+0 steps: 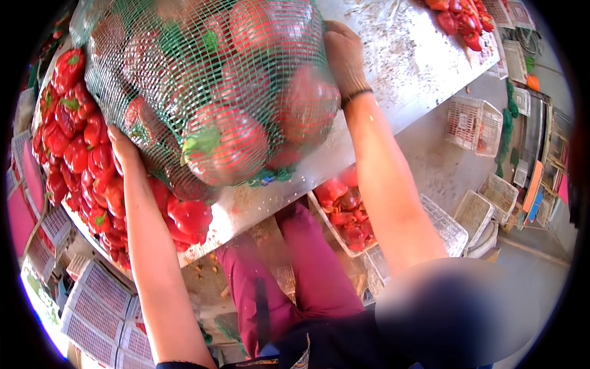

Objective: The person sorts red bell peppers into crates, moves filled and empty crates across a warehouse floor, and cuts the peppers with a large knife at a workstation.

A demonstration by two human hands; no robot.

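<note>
At the left edge of the tabletop [409, 64], a thick heap of glossy red peppers [77, 144] runs down toward the near-left corner. The person's left hand [125, 152] lies between that heap and the net bag [236, 83], set against the bag's left side; its fingertips are hidden, so whether they pinch the mesh cannot be told. The bag, green netting stretched over large red peppers, is over the left half of the tabletop, its underside overlapping the near edge in view; whether it touches the metal is unclear. Below that edge, right of the person's legs, sits a crate [312, 203] filled with more red peppers. The right hand [346, 56] is at the bag's right side, fingers bent toward the netting, though their tips and grip cannot be made out. To handle the load well, both hands should bear evenly, with palms spread wide so that no single strand takes the weight, the bag kept close to the body, and its left side held off the heap. Farther right, by the tabletop's right edge, lies a smaller pile of red peppers [460, 19]
</note>
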